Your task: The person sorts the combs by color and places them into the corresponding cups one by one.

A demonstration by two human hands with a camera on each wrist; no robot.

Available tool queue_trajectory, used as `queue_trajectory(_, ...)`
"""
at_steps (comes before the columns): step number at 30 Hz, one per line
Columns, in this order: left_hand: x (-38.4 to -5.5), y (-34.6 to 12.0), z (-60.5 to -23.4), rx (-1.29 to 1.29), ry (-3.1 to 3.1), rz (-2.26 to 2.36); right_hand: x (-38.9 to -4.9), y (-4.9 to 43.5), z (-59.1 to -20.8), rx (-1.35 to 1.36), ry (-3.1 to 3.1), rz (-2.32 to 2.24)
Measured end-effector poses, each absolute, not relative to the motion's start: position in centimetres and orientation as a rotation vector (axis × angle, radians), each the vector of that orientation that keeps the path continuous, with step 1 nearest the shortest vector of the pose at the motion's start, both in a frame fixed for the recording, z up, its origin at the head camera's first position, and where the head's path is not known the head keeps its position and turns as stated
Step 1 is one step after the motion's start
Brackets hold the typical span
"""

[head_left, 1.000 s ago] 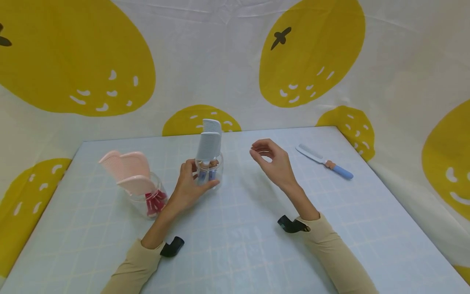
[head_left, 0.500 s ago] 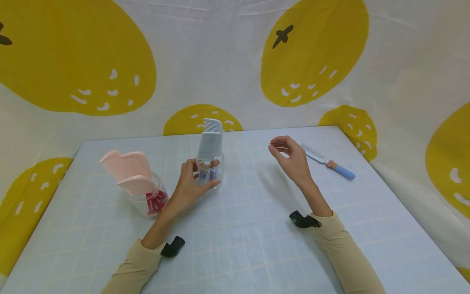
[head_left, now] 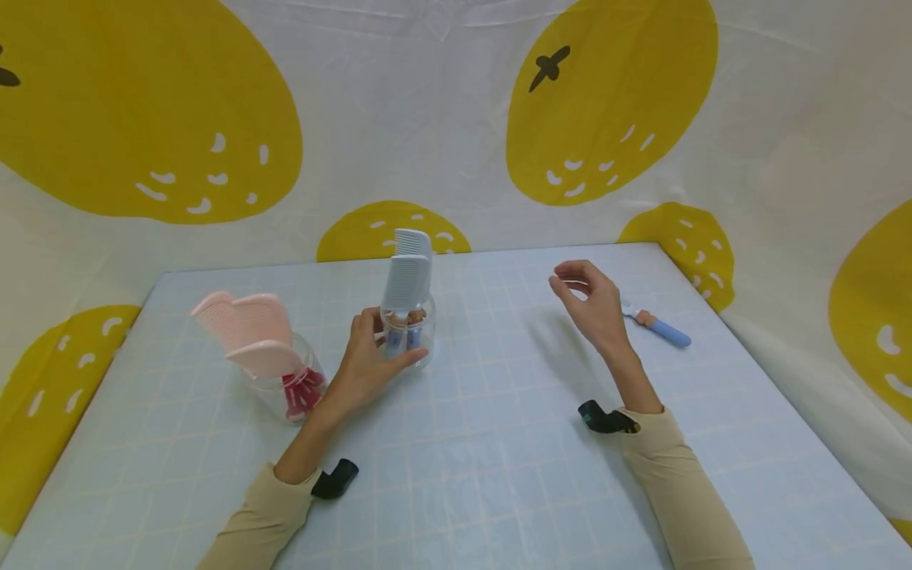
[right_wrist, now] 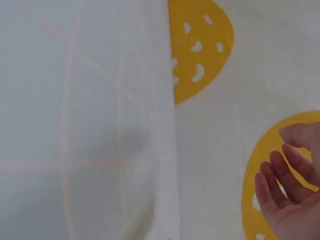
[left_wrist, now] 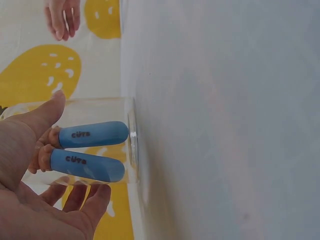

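Note:
My left hand [head_left: 362,368] grips a clear glass jar [left_wrist: 133,150], thumb on one side and fingers on the other. Two blue combs [head_left: 406,283] stand in it, teeth upward. In the left wrist view their blue handles [left_wrist: 92,133] show through the glass, with small brown figures above them. My right hand [head_left: 597,307] hovers over the right half of the table, its fingers loosely bent and nothing in them. Just beyond it lies another blue comb [head_left: 668,331] on the table, its toothed end mostly hidden behind the hand. The right wrist view shows the same hand [right_wrist: 295,185] holding nothing.
Left of my left forearm stands a second glass jar [head_left: 269,397] with several pink combs [head_left: 265,315], red handles down. A pale checked cloth covers the table [head_left: 456,475]. Behind it hangs a white curtain [head_left: 399,119] with yellow fruit shapes.
My right hand has moved right, from near the middle of the table to beside the lying blue comb, now partly covering it. The left hand and jar have stayed in place.

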State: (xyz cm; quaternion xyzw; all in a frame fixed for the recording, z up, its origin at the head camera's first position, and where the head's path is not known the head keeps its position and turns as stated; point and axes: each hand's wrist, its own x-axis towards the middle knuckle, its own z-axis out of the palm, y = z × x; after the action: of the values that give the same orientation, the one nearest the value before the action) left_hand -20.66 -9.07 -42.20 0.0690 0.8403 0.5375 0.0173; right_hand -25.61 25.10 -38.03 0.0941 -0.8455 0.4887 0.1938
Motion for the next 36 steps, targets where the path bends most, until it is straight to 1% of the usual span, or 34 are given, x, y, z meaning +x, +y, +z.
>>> queue_trajectory(6, -20.5, -9.1, -42.1, 0.19, 2.613, 1.659, -26.9, 27.3, -39.1, 0.198, -2.396, 1.327)
queue_trajectory(17, -20.6, -9.3, -42.2, 0.218, 2.624, 1.664, -27.7, 29.9, -39.9, 0.088, -2.487, 1.207)
queue_trajectory(36, -20.7, -9.1, -42.2, 0.211, 2.602, 1.673, -27.7, 33.0, -41.0, -0.152, -2.801, 0.985)
